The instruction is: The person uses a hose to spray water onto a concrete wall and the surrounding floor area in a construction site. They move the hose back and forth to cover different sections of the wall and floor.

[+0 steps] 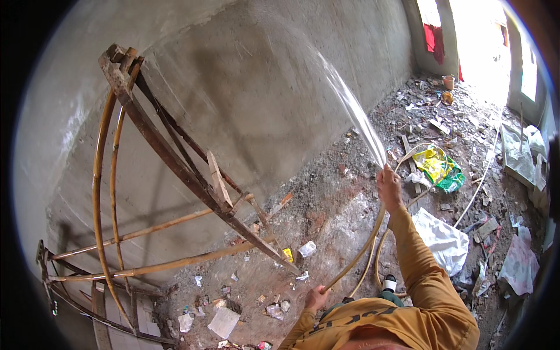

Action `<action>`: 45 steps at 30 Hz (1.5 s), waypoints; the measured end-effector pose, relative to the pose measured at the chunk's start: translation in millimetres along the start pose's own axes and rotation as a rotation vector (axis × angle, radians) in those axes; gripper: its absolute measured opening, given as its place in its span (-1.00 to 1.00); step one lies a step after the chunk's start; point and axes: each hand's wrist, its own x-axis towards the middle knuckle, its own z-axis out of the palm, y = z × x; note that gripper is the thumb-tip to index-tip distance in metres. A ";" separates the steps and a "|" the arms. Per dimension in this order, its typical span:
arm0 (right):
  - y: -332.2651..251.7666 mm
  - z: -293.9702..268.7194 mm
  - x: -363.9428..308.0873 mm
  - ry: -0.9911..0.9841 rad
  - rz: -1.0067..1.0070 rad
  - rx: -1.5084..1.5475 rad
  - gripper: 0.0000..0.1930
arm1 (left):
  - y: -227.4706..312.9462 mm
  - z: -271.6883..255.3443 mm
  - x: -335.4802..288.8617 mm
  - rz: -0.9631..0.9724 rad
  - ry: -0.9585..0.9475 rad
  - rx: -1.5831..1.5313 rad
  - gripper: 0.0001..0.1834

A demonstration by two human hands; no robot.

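Note:
My right hand (389, 186) is raised at arm's length, closed round the end of a yellowish hose (373, 233). From that end a jet of water (357, 114) shoots up and leftward onto the grey plastered wall (245, 87). Lower down, near my waist, my left hand (317, 298) grips the same hose farther back along its length. Loops of the hose hang below my right hand and trail over the littered ground.
A scaffold of wood and bamboo poles (175, 160) leans at the left by the wall. Rubble and scraps cover the floor (326, 227). On the right lie a white sack (440, 240) and a yellow-green bag (437, 167). A bright doorway (483, 58) opens at the far right.

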 end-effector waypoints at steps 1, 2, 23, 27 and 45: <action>0.9 -7.1 8.3 0.010 0.014 0.031 -0.56 | 9.5 1.1 4.0 -0.009 0.005 0.002 -0.65; -0.1 -14.5 16.9 0.024 0.026 0.043 -0.57 | 17.9 3.3 9.5 -0.016 0.010 0.004 -0.65; 17.4 -56.6 139.9 -0.356 -0.057 -0.334 -0.59 | 101.2 105.3 74.1 -0.137 0.066 0.107 -0.66; 43.1 -87.3 163.4 -0.350 -0.123 -0.609 -0.57 | 97.2 126.3 66.6 -0.090 0.024 0.033 -0.66; 68.5 -66.1 152.4 -0.380 0.101 -0.578 -0.54 | 108.1 128.1 57.0 -0.174 -0.059 0.082 -0.71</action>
